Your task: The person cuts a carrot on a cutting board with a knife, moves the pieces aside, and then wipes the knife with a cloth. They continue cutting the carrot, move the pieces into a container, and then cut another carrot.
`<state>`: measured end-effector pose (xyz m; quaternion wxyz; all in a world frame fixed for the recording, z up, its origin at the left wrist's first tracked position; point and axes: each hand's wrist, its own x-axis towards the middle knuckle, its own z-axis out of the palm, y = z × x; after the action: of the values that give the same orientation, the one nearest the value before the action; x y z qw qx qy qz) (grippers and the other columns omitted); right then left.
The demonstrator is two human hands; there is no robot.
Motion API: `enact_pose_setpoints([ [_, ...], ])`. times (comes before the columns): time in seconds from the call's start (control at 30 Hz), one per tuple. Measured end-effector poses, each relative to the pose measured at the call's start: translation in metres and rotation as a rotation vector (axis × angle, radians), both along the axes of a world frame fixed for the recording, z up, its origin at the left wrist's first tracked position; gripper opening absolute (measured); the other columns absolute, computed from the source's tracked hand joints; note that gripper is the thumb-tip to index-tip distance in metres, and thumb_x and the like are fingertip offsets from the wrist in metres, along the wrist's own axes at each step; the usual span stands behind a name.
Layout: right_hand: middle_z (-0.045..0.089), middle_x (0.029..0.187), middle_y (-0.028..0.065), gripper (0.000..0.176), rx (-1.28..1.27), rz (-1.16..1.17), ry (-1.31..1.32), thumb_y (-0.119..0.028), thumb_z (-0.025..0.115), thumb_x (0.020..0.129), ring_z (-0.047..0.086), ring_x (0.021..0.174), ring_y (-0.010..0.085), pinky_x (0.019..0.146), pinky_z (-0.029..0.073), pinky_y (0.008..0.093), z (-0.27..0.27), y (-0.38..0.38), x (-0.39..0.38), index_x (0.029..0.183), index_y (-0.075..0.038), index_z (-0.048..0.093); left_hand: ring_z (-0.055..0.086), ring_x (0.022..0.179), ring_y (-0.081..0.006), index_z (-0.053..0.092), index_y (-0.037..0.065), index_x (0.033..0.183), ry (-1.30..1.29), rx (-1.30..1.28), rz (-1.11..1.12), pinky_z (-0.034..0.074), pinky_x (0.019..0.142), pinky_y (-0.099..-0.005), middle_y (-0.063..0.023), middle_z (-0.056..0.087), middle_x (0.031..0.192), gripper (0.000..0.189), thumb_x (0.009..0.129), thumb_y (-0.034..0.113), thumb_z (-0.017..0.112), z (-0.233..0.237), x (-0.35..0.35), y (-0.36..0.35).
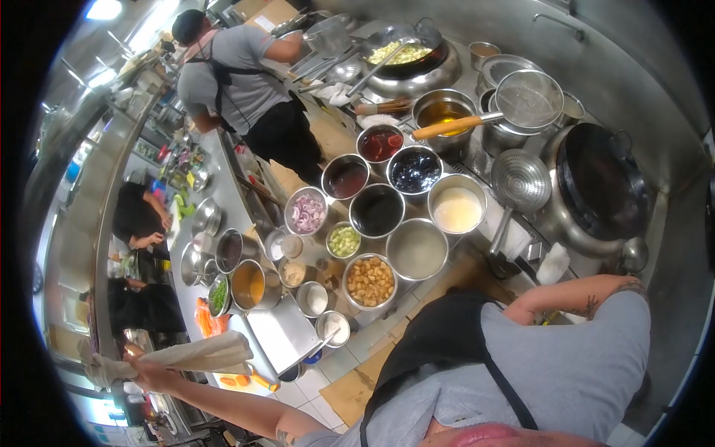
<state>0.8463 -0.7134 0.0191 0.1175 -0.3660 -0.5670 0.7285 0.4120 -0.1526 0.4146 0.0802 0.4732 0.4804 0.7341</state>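
Note:
Far out to the lower left, my left hand (143, 369) is closed round a bunched off-white cloth (212, 352), whose loose end trails over the counter by a cutting board with orange pieces (234, 380). My right arm is bent at the right side of my body; its hand is hidden behind my black apron (439, 335). In front of me stand round metal containers: fried golden cubes (370, 281), pale liquid (417, 249), dark sauce (377, 211), creamy liquid (457, 208) and sliced red onion (307, 213).
A dark wok (603, 182) sits on the right burner, near a perforated ladle (520, 181) and a wood-handled strainer (529, 100). Another wok (398, 54) holds yellowish food. A co-worker in a grey shirt (231, 74) stands at upper left; others work across the counter.

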Motion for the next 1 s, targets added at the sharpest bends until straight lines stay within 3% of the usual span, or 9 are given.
enact_pose_setpoints([
  [0.1, 0.058, 0.147, 0.0184, 0.062, 0.019, 0.019, 0.029, -0.023, 0.076, 0.091, 0.054, 0.129, 0.0292, 0.109, 0.044, 0.0407, -0.008, -0.001, 0.0, 0.142, 0.005, 0.054, 0.062, 0.102, -0.0241, 0.062, -0.001, 0.131, -0.02, 0.018, -0.008, 0.05, 0.091, -0.0391, -0.0114, 0.065, 0.117, 0.055, 0.098, 0.043, 0.069, 0.001, 0.004, -0.004],
  [0.2, 0.058, 0.147, 0.0183, 0.061, 0.115, 0.072, 0.016, -0.023, 0.077, 0.09, 0.054, 0.131, 0.0294, 0.11, 0.044, 0.0405, 0.002, 0.004, 0.003, 0.141, 0.005, 0.055, 0.067, 0.106, -0.0346, 0.059, -0.008, 0.133, 0.033, 0.024, -0.002, 0.059, 0.09, -0.0435, -0.0229, 0.064, 0.126, 0.072, 0.093, 0.051, 0.07, -0.002, -0.007, 0.004],
  [0.4, 0.058, 0.147, 0.019, 0.058, 0.143, 0.1, -0.011, -0.026, 0.075, 0.09, 0.055, 0.131, 0.031, 0.11, 0.043, 0.0407, 0.014, 0.012, 0.008, 0.138, 0.003, 0.058, 0.068, 0.104, -0.031, 0.06, -0.008, 0.133, 0.056, 0.053, 0.019, 0.059, 0.088, -0.041, -0.0219, 0.065, 0.124, 0.069, 0.094, 0.047, 0.07, -0.001, -0.002, -0.003],
  [0.5, 0.062, 0.141, 0.0198, 0.054, 0.218, 0.083, 0.003, -0.03, 0.075, 0.089, 0.058, 0.126, 0.0312, 0.107, 0.045, 0.0416, 0.007, 0.009, 0.008, 0.131, 0.002, 0.063, 0.061, 0.098, -0.023, 0.065, -0.005, 0.122, -0.002, -0.034, -0.072, 0.051, 0.087, -0.0392, -0.011, 0.066, 0.114, 0.057, 0.097, 0.045, 0.071, -0.006, -0.026, 0.017],
  [0.53, 0.063, 0.14, 0.0197, 0.054, 0.196, 0.077, -0.01, -0.03, 0.076, 0.088, 0.059, 0.124, 0.0305, 0.106, 0.046, 0.0417, 0.009, 0.008, 0.011, 0.13, 0.002, 0.064, 0.061, 0.1, -0.0237, 0.066, -0.005, 0.121, 0.027, 0.077, -0.101, 0.05, 0.089, -0.038, -0.0118, 0.067, 0.116, 0.057, 0.096, 0.046, 0.071, -0.01, -0.027, 0.021],
  [0.73, 0.068, 0.13, 0.0187, 0.051, 0.171, 0.082, -0.061, -0.03, 0.078, 0.085, 0.061, 0.113, 0.0276, 0.099, 0.048, 0.0406, 0.017, 0.006, 0.02, 0.122, 0.003, 0.066, 0.061, 0.118, -0.0282, 0.058, -0.008, 0.136, 0.105, 0.073, -0.151, 0.046, 0.104, -0.0396, -0.0196, 0.061, 0.137, 0.061, 0.099, 0.039, 0.068, -0.002, -0.02, 0.013],
  [0.83, 0.068, 0.128, 0.0188, 0.052, 0.202, 0.053, -0.011, -0.032, 0.078, 0.085, 0.061, 0.112, 0.0271, 0.099, 0.048, 0.04, 0.01, 0.0, 0.021, 0.121, 0.003, 0.066, 0.063, 0.107, -0.0203, 0.065, -0.006, 0.133, -0.014, 0.136, -0.149, 0.049, 0.094, -0.0324, -0.012, 0.069, 0.128, 0.057, 0.098, 0.039, 0.07, -0.008, -0.016, 0.019],
  [0.93, 0.066, 0.134, 0.0196, 0.055, 0.085, 0.128, -0.085, -0.033, 0.078, 0.083, 0.06, 0.12, 0.0314, 0.104, 0.047, 0.0412, 0.005, 0.002, 0.025, 0.125, 0.001, 0.066, 0.063, 0.108, -0.0195, 0.066, -0.004, 0.134, -0.046, 0.109, -0.168, 0.049, 0.093, -0.0321, -0.0104, 0.068, 0.133, 0.055, 0.099, 0.038, 0.069, -0.007, -0.015, 0.019],
  [1.0, 0.065, 0.138, 0.0197, 0.057, 0.037, 0.168, -0.132, -0.033, 0.078, 0.083, 0.06, 0.125, 0.0336, 0.106, 0.046, 0.0419, 0.002, 0.003, 0.026, 0.128, 0.0, 0.066, 0.061, 0.116, -0.0237, 0.059, -0.006, 0.137, 0.008, 0.099, -0.173, 0.046, 0.101, -0.0356, -0.0153, 0.063, 0.135, 0.055, 0.101, 0.035, 0.067, -0.003, -0.009, 0.009],
])
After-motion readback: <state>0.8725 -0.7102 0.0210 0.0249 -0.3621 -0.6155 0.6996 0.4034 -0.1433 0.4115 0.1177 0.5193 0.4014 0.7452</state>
